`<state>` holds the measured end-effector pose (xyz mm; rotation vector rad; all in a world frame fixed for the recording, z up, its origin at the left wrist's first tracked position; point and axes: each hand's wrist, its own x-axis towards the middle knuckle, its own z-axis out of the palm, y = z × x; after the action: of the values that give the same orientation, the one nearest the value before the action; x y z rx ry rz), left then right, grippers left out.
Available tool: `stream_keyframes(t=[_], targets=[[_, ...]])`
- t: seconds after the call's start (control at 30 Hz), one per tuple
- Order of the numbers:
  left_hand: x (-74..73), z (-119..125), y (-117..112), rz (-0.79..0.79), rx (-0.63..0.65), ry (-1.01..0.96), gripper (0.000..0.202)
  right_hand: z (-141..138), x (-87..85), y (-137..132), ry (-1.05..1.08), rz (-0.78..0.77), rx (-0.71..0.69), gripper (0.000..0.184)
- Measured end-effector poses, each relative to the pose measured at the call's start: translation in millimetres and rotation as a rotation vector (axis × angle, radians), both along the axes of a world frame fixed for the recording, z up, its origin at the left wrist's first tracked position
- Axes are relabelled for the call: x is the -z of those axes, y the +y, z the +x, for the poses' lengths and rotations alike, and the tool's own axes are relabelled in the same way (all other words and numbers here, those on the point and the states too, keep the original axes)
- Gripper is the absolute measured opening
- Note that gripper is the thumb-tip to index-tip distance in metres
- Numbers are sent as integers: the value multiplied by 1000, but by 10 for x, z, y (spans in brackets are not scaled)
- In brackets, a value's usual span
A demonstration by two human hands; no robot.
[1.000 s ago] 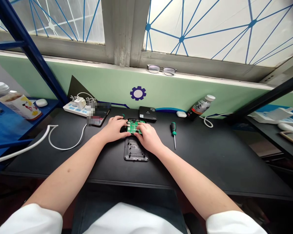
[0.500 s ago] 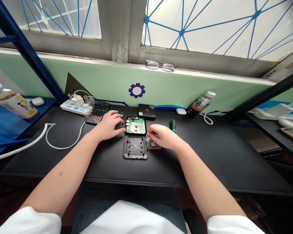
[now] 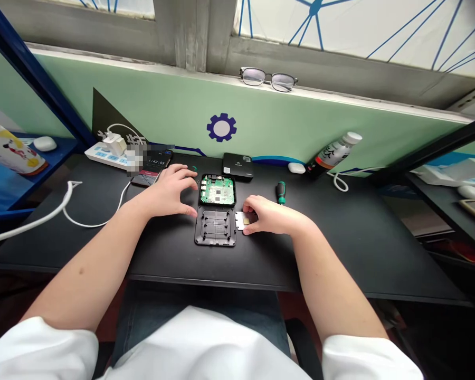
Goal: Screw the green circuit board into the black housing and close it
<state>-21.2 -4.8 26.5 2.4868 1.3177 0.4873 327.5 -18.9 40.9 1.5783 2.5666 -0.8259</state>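
An opened black device case holding a green circuit board (image 3: 217,190) lies on the black desk (image 3: 340,248). Its black cover (image 3: 216,226) lies just in front of it, inner side up. My left hand (image 3: 171,189) rests on the desk at the case's left edge, fingers spread and touching it. My right hand (image 3: 266,215) is to the right of the cover, fingers curled onto a small silvery metal plate (image 3: 241,220) that lies on the desk. A green-handled screwdriver (image 3: 281,191) lies just behind my right hand.
Behind the case sit a small black box (image 3: 238,167), a phone (image 3: 152,166), a white power strip (image 3: 105,152) with a white cable (image 3: 63,203), a white earbud case (image 3: 296,168) and a lying bottle (image 3: 334,153). Glasses (image 3: 268,78) rest on the window ledge. Blue shelving stands left.
My right hand left the circuit board, moved right and set the silvery plate on the desk beside the cover. My left hand slid to the case's left side. The view tilted down.
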Motion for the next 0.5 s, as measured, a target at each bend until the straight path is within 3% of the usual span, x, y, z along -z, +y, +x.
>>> stream_keyframes(t=[0.13, 0.27, 0.4, 0.5], targets=[[34, 109, -59, -39, 81, 9, 79, -46, -80, -48, -54, -34, 68, 40], [72, 172, -105, -83, 154, 5, 90, -41, -80, -70, -48, -44, 34, 40], [82, 144, -96, -100, 128, 21, 100, 14, -71, -66, -54, -39, 4, 42], [73, 102, -72, -84, 101, 45, 106, 23, -109, -71, -28, 84, 14, 37]])
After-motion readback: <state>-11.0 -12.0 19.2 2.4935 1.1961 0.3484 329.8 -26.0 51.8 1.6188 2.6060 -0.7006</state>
